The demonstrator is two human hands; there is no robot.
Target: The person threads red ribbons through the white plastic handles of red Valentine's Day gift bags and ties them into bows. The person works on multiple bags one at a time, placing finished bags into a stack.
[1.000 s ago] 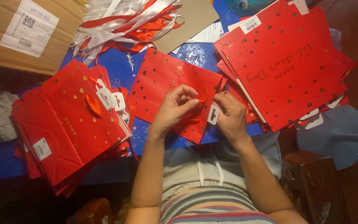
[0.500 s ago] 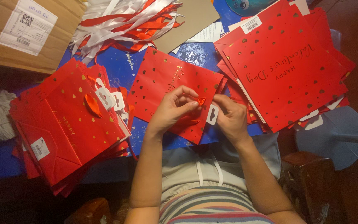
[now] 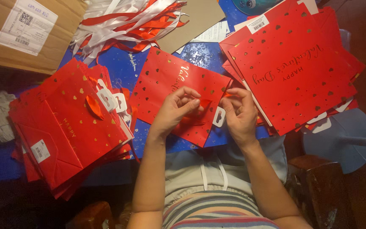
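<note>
A flat red gift bag (image 3: pixel 166 87) with gold hearts lies on the blue table in front of me. My left hand (image 3: pixel 178 109) pinches a red ribbon (image 3: pixel 204 103) at the bag's near edge. My right hand (image 3: pixel 239 113) holds the other end of the same ribbon, just right of a white tag (image 3: pixel 219 117). The fingertips of both hands nearly meet over the ribbon.
A stack of finished red bags with ribbons (image 3: pixel 70 127) lies at the left, a stack of flat red bags (image 3: pixel 295 68) at the right. Loose red and white ribbons (image 3: pixel 128 21) and a cardboard box (image 3: pixel 18 34) sit at the back. A fan base (image 3: pixel 344 140) stands at the right.
My fingers have shifted slightly on the ribbon, left thumb pressing closer to the right hand. The bag and stacks have not moved.
</note>
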